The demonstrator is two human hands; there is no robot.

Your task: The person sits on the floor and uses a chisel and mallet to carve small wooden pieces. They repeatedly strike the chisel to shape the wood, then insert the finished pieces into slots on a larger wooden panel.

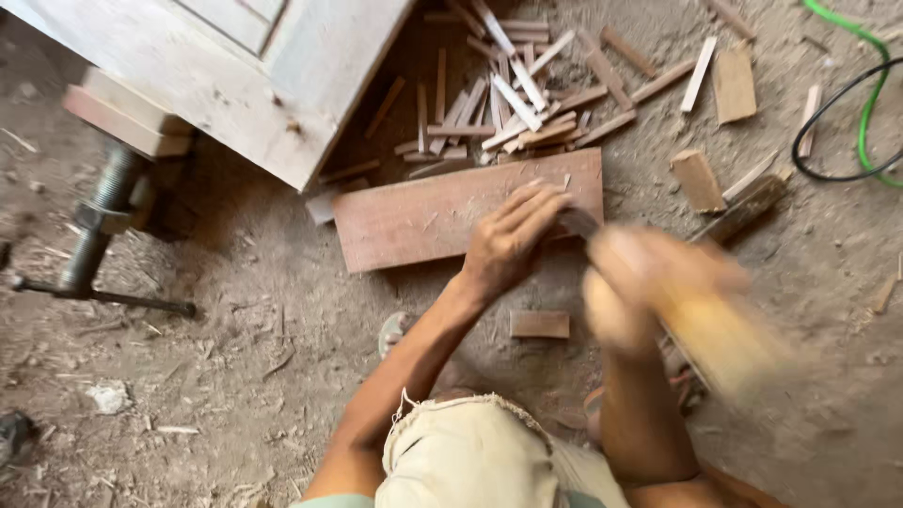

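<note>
My left hand [513,240] rests fingers-down on the right part of a reddish wooden board [423,221] lying on the dirt floor. My right hand [640,282] is blurred by motion and grips a tool with a yellowish wooden handle [720,343]. A dark metal part of the tool [578,222] shows near my left fingertips. The tool's exact kind is too blurred to tell.
A pile of thin wood offcuts [513,94] lies beyond the board. A pale wooden door panel [235,75] leans at the upper left, beside a vise screw [94,226]. A small block [539,325] lies near my knee. Green and black hoses [865,113] curl at the right.
</note>
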